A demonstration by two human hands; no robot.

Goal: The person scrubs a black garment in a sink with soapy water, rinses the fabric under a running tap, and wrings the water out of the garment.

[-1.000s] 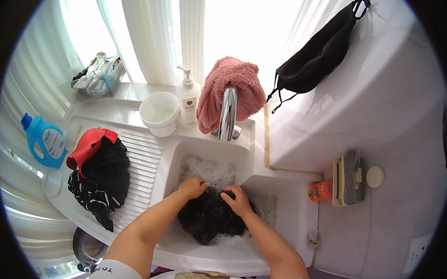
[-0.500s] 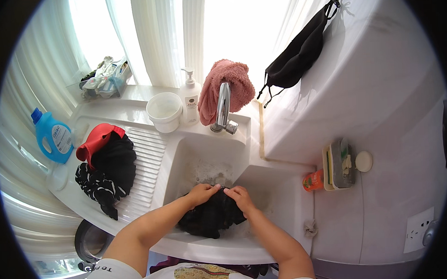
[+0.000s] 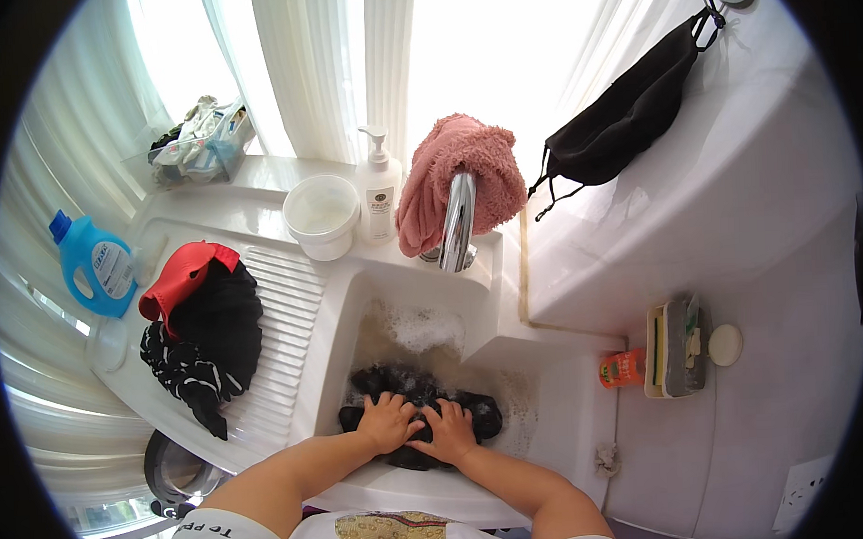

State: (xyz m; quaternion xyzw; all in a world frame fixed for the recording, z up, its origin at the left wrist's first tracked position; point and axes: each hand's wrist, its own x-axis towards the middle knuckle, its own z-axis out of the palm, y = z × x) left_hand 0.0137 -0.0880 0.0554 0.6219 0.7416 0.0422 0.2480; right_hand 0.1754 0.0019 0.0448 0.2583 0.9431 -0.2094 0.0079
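Note:
A wet black garment (image 3: 475, 415) lies bunched in soapy water in the white sink (image 3: 304, 421). My left hand (image 3: 387, 423) presses down on it from above, fingers spread. Beside it my right hand (image 3: 445, 431) also rests on the cloth with its fingers apart. The two thumbs almost meet over the middle of the garment. Parts of the cloth are under the hands and the water. Foam (image 3: 419, 329) floats toward the tap end. A chrome tap (image 3: 457, 226) with a pink towel (image 3: 461, 164) over it stands behind the sink.
On the ribbed washboard (image 3: 286, 317) at left lie dark clothes (image 3: 219, 320) and a red cap (image 3: 180, 283). A blue detergent bottle (image 3: 99, 267), white tub (image 3: 321, 221) and pump bottle (image 3: 378, 200) stand around it. At right are an orange bottle (image 3: 623, 368) and a hanging black mask (image 3: 626, 111).
My hands have gone from pinching the garment's upper edge to pressing on it with spread fingers, lower and nearer me. The cloth spreads wider, and more foam shows. The view has shifted slightly.

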